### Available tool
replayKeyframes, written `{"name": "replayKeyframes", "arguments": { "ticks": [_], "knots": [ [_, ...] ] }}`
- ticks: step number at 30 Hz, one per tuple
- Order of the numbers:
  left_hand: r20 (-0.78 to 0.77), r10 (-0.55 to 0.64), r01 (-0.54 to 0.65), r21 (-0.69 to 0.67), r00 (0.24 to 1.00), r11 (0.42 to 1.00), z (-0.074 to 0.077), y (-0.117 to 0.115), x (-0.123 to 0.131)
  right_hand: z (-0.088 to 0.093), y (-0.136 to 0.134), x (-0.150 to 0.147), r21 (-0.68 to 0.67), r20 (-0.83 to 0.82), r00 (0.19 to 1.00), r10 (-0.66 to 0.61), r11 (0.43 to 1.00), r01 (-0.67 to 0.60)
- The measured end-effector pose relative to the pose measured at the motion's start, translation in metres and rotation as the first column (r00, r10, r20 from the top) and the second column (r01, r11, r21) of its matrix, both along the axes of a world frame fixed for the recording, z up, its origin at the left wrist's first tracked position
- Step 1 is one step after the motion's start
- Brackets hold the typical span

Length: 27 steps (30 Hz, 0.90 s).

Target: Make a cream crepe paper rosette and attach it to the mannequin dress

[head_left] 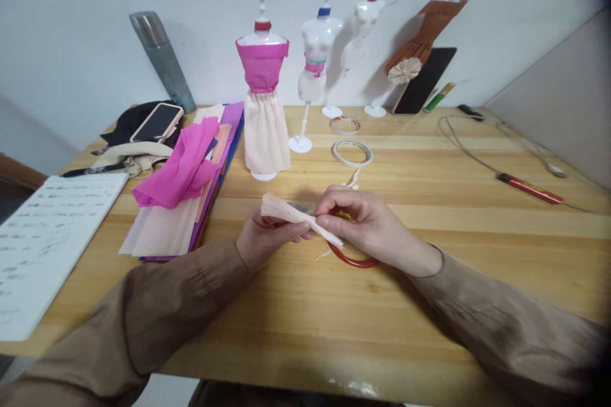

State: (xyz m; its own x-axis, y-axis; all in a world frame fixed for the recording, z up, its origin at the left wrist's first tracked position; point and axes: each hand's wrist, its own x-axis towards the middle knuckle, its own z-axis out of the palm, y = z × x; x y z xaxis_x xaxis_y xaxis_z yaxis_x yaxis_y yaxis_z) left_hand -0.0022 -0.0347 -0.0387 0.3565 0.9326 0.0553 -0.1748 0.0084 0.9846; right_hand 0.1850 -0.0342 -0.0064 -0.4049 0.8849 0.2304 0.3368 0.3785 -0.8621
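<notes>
Both my hands meet over the middle of the wooden table (429, 165) on a folded strip of pale peach crepe paper (286, 211). My left hand (260, 241) pinches the strip's left part, fingers closed. My right hand (367, 226) pinches its right end, fingers curled shut. Under my right hand lie red-handled scissors (356, 261), partly hidden. A small mannequin in a pink top and peach skirt (263, 108) stands just beyond my hands.
A stack of coloured crepe paper with a crumpled pink sheet (184, 172) lies left. Tape rolls (352, 152) sit behind my hands. Bare mannequins (317, 57), a phone (157, 122), a flask (162, 57), a printed sheet (42, 229) and a red pen (529, 189) surround them.
</notes>
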Motion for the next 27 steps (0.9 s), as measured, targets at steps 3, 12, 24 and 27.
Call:
{"name": "replayKeyframes", "arguments": {
  "ticks": [3, 12, 24, 27],
  "knots": [
    [0.008, -0.007, 0.007, 0.015, 1.000, 1.000, 0.0002, 0.0001, 0.0001, 0.0002, -0.0013, -0.0016, -0.031, -0.012, 1.000, 0.003, 1.000, -0.004],
    [-0.046, -0.072, 0.073, 0.019, 0.996, 0.997, 0.0013, 0.0010, 0.0005, 0.0000, -0.0059, -0.0059, 0.147, -0.002, 1.000, 0.015, 0.989, -0.014],
    [-0.067, -0.079, 0.077, -0.032, 0.995, 0.997, -0.0016, 0.0018, 0.0018, 0.0003, -0.0084, -0.0074, 0.053, -0.013, 1.000, -0.013, 0.998, 0.014],
    [-0.096, -0.045, 0.042, -0.027, 0.994, 0.999, -0.0009, 0.0018, 0.0021, 0.0009, -0.0092, -0.0073, 0.067, -0.019, 1.000, -0.023, 0.997, 0.024]
  ]
}}
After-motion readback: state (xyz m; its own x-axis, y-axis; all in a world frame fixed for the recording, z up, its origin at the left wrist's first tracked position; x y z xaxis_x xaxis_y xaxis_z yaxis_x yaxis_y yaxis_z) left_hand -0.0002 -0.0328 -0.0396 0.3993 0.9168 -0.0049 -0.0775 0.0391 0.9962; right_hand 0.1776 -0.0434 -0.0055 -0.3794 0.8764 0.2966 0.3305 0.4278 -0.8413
